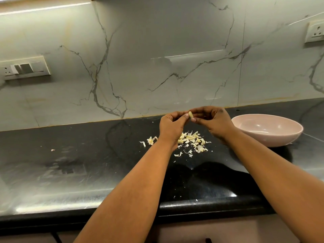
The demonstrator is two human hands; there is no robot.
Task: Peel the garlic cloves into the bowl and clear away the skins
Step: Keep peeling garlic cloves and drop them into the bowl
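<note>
You've got one garlic clove (190, 114) pinched between the fingertips of your left hand (171, 128) and right hand (214, 122), held up over the pile of cloves and skins (192, 142) on the black counter (87, 163). Biggest risk I'd guess — that clove's small and probably slick, so a hard pull on the skin could pop it out and down into the mess, or off the edge. The pink bowl (268, 135) sits just right of your right hand, looking empty from here, with nothing blocking the way. Stray skin bits (151, 140) lie off to the left. Behind it all, the marble wall (157, 58) with sockets.
</note>
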